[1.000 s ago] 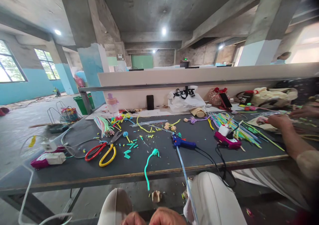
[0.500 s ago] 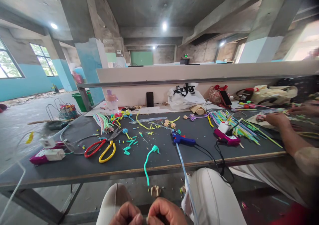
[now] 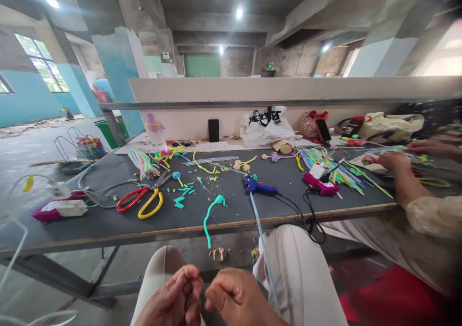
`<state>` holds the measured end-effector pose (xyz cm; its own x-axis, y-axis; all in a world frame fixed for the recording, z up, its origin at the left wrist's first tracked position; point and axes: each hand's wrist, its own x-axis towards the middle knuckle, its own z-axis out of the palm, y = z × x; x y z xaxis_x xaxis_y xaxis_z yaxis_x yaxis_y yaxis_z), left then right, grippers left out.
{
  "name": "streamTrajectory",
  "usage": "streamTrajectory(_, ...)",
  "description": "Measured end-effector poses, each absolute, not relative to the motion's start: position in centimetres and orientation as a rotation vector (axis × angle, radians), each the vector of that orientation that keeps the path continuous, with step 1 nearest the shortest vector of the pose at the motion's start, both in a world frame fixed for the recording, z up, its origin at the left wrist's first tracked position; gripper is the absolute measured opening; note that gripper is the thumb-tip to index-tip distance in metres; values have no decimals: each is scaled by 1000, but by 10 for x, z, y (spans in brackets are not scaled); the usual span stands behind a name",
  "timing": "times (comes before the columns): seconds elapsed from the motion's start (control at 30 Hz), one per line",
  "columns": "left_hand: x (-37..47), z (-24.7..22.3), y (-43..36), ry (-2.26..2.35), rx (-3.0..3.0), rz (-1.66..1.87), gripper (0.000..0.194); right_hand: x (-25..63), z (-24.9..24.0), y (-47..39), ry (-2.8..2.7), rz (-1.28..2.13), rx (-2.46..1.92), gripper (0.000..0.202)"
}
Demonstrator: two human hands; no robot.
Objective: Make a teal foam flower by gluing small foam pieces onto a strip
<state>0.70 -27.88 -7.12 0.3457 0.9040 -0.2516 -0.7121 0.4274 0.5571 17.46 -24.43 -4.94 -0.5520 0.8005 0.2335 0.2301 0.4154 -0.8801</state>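
Left hand [image 3: 180, 294] and right hand [image 3: 238, 294] curl, contents unclear; a turquoise chenille flower [image 3: 219, 200], seemingly part-made, overhangs the worktop's [image 3: 180, 216] front edge

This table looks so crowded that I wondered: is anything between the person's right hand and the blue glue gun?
Yes, the table's front edge lies between the right hand and the blue glue gun. A long clear stick hangs close beside that path.
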Motion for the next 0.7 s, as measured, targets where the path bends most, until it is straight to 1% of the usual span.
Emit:
streamTrajectory(0.03, 7, -72, -278, 573, 397, 1097, 23, 175, -51, -243, -2044, 1053, -817, 22)
streamTrajectory(0.07, 7, -74, -277, 575, 412, 1116, 24, 176, -52, -242, -2063, 992, -789, 18)
streamTrajectory(0.13, 7, -77, -275, 602, 434, 1152, 27, 175, -54, -241, -2075, 881, -817, 28)
streamTrajectory(0.17, 7, -78, -274, 627, 451, 1160, 28, 175, -54, -240, -2071, 838, -857, 28)
streamTrajectory(0.23, 8, -81, -273, 714, 518, 1157, 27, 172, -52, -240, -2062, 792, -923, 21)
streamTrajectory(0.47, 9, -76, -275, 1197, 987, 1302, 22, 159, -37, -242, -1964, 996, -1123, 2)
streamTrajectory(0.63, 0, -65, -274, 1395, 1347, 1240, 15, 159, -38, -240, -1974, 1061, -1210, 8)
streamTrajectory(0.7, 0, -66, -274, 1395, 1349, 1239, 15, 160, -40, -239, -2000, 1105, -1228, 9)
